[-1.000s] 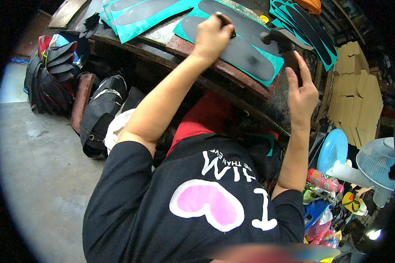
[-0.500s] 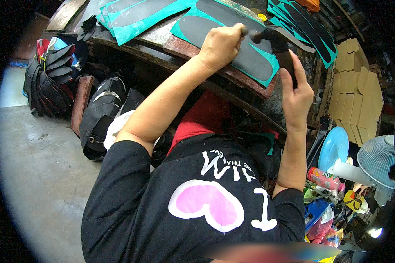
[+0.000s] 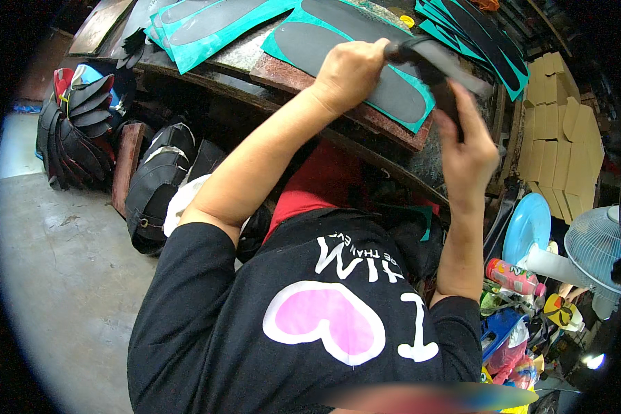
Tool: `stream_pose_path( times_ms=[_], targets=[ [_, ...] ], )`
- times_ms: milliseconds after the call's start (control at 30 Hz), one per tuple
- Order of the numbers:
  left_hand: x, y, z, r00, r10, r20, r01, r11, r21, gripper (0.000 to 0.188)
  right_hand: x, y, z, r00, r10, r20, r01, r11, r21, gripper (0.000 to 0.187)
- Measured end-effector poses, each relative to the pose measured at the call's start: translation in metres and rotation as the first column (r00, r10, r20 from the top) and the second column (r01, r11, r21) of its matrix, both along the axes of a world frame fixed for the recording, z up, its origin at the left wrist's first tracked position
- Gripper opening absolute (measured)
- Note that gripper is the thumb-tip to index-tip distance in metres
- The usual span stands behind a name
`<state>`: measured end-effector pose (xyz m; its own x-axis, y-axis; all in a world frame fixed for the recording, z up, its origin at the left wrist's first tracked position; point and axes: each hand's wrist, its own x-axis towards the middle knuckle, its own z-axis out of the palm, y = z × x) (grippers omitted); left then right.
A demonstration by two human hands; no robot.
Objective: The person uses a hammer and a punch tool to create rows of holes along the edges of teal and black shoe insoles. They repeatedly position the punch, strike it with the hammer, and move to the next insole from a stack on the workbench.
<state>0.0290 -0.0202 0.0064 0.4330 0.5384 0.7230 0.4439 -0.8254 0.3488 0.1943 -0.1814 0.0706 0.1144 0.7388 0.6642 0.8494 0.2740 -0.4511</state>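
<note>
My left hand [image 3: 348, 76] is closed in a fist over a teal sheet [image 3: 426, 107] bearing dark grey sole shapes. It grips a short rod-like tool, whose upper end stood out of the fist earlier; its lower part is hidden. In my right hand [image 3: 470, 155] is a hammer [image 3: 440, 90], held by its dark handle. The hammer's head is smeared by motion and is at the top of my left fist, seemingly against the tool's end. Under the sheet lies a reddish-brown board [image 3: 283, 74] on the worktable.
More teal sheets with sole shapes lie at the left [image 3: 214, 38] and right [image 3: 486, 41] of the table. Black strap-like pieces [image 3: 79, 134] hang at the far left. Cardboard boxes [image 3: 555, 138], a fan [image 3: 593, 245] and a pink bottle [image 3: 514, 277] stand at right.
The hammer's head has swung left and slightly up to the tool's end, closing the small gap. My left hand keeps its grip with little movement.
</note>
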Motion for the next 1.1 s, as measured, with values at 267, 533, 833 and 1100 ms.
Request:
stream_pose_path(
  times_ms=[267,533,833,1100],
  targets=[
    [-0.007,0.013,-0.004,0.925,-0.012,0.38,0.242,0.791,-0.563,0.014,0.024,-0.019,0.018,0.944,-0.028,-0.329,0.032,0.999,0.008,0.042],
    [0.008,-0.01,0.003,0.99,0.031,-0.137,-0.034,0.999,-0.02,0.021,0.008,-0.004,-0.003,0.999,-0.023,-0.048,0.019,0.995,-0.096,0.043],
    [0.003,-0.001,0.0,0.959,-0.076,0.274,0.196,0.875,-0.442,0.015,0.021,-0.029,0.018,0.953,0.038,-0.301,0.012,0.987,0.16,0.043],
    [0.015,-0.016,0.0,0.961,0.06,0.27,0.022,0.957,-0.29,0.015,0.02,-0.02,0.003,0.984,-0.067,-0.164,0.047,0.991,-0.124,0.042]
  ],
)
